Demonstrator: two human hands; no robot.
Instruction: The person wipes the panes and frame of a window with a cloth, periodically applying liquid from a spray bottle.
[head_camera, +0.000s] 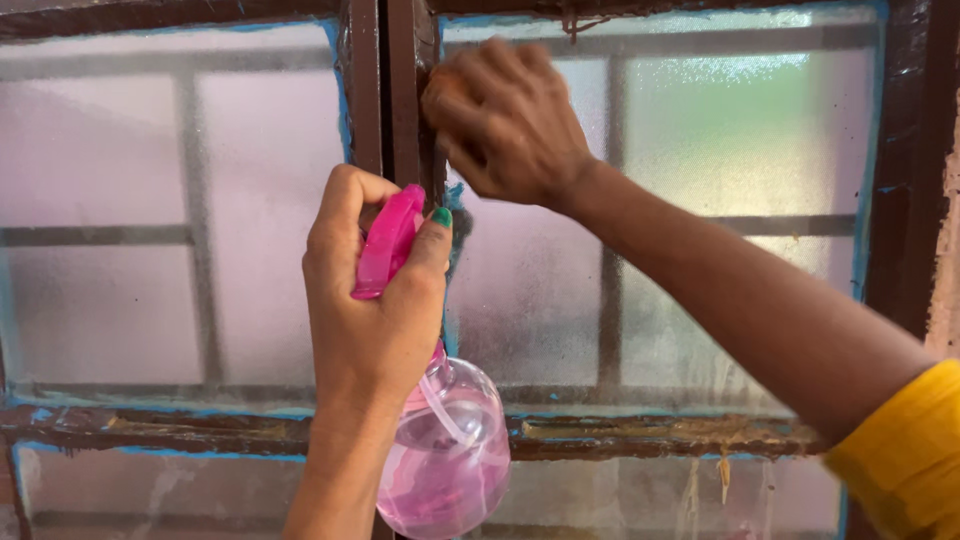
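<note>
Low at six o'clock, we grip the pink spray bottle (440, 440) in our left hand (365, 300), fingers wrapped round its trigger head. At twelve o'clock our right hand (505, 120) is curled shut against the brown window frame (400, 90), perhaps round a cloth, beside frosted glass (740, 130).

**Frosted panes behind the hands**

Frosted glass panes (110, 200) fill the view left and right of the hands. Blue paint edging (340, 90) borders them. A worn, dark brown sill rail (620, 435) runs below the hands.
</note>
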